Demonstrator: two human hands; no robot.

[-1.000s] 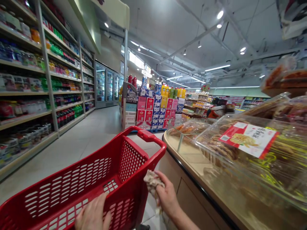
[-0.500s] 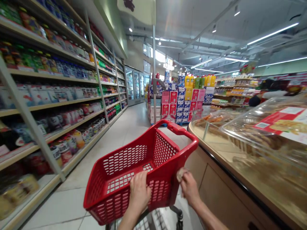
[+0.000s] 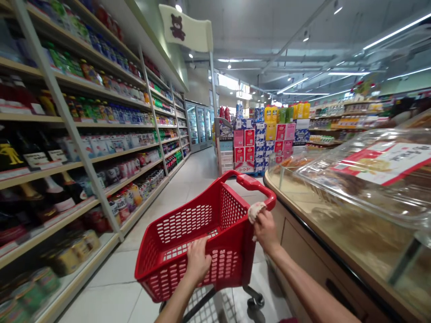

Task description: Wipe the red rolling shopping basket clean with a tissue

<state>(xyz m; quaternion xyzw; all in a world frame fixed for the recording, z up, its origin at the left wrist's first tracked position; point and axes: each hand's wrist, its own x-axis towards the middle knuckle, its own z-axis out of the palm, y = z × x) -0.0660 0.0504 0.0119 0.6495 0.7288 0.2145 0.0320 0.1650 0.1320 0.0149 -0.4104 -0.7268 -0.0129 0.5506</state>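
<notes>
A red plastic shopping cart point(image 3: 232, 264) with perforated basket walls stands side-on in front of me. My left hand point(image 3: 198, 258) is closed over the top rim of its near side wall, thumb outside, fingers over the edge. In my right hand point(image 3: 267, 231) a crumpled whitish cloth point(image 3: 256, 211) is pinched and pressed against the cart's frame, just below the handle end. The cart's push handle point(image 3: 251, 181) is at the upper right of the basket. Part of the cloth is hidden by my fingers.
Long shelves of bottles and cans point(image 3: 111, 148) run along the left. A bakery counter point(image 3: 292, 229) with clear plastic boxes point(image 3: 370, 161) borders the cart on the right. Ahead stand stacked drink cartons point(image 3: 249, 146), and glass-door fridges point(image 3: 198, 123) line the aisle's far end.
My right hand has moved up the cart's frame with the cloth, from low down to near the handle. My left hand stays on the rim; the view has turned slightly left.
</notes>
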